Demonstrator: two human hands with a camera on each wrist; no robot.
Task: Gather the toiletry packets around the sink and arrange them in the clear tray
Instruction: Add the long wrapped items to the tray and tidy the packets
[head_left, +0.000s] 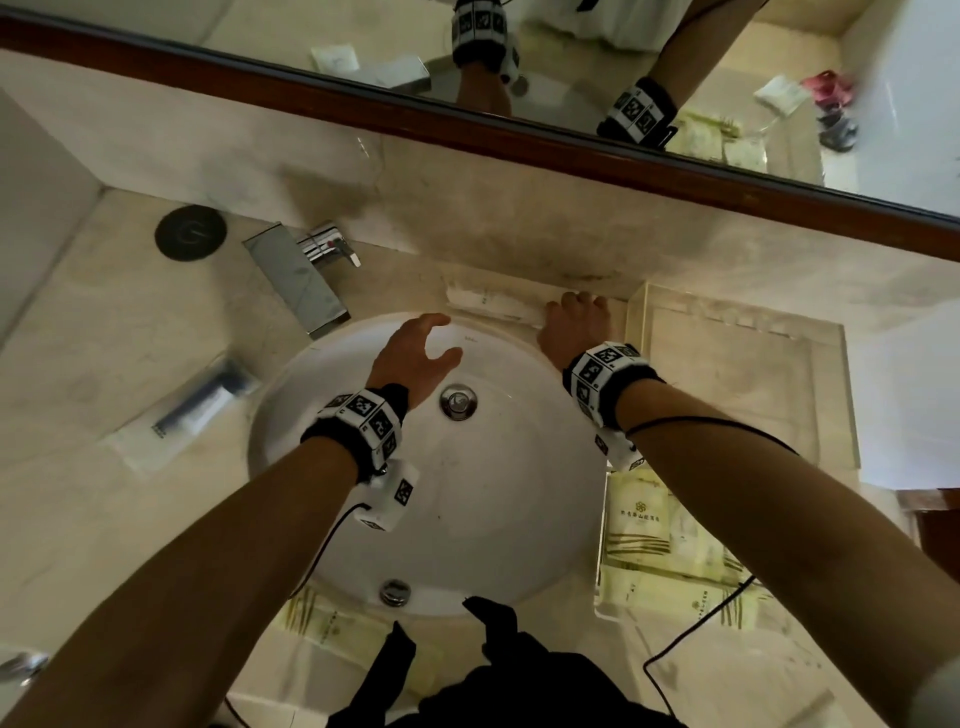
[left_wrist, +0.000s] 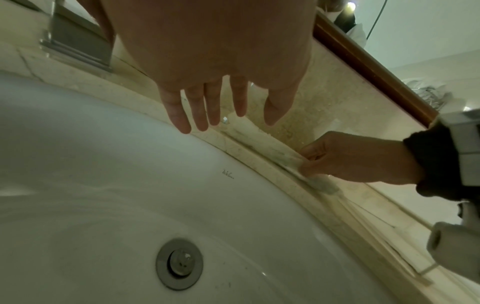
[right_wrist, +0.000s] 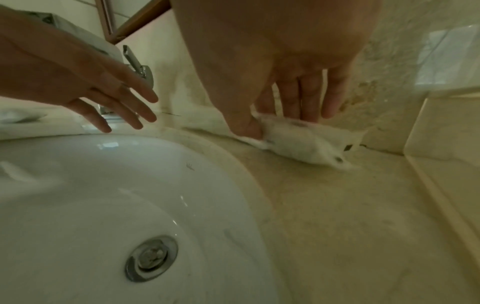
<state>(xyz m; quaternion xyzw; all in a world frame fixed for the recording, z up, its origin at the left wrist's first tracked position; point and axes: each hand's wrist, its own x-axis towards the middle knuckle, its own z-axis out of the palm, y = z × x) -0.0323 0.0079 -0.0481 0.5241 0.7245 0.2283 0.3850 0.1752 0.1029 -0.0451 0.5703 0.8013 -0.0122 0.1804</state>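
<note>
A long white packet (head_left: 493, 304) lies along the back wall behind the sink (head_left: 322, 364). My right hand (head_left: 571, 312) pinches its right end between thumb and fingers; the right wrist view shows the same packet (right_wrist: 306, 142) under that hand (right_wrist: 280, 125). My left hand (head_left: 441, 338) hovers open over the basin's back rim, fingers spread, holding nothing, a little left of the packet (left_wrist: 254, 135). A clear tray (head_left: 639, 312) stands just right of my right hand. Its visible floor is bare. Yellow-green packets (head_left: 649, 530) lie at the front right.
A chrome faucet (head_left: 296, 275) and a black round disc (head_left: 190, 232) sit at the back left. A dark tube in a clear packet (head_left: 197, 400) lies left of the sink. Another yellow-green packet (head_left: 322, 623) is at the front edge. A black cable (head_left: 691, 623) trails across the right counter.
</note>
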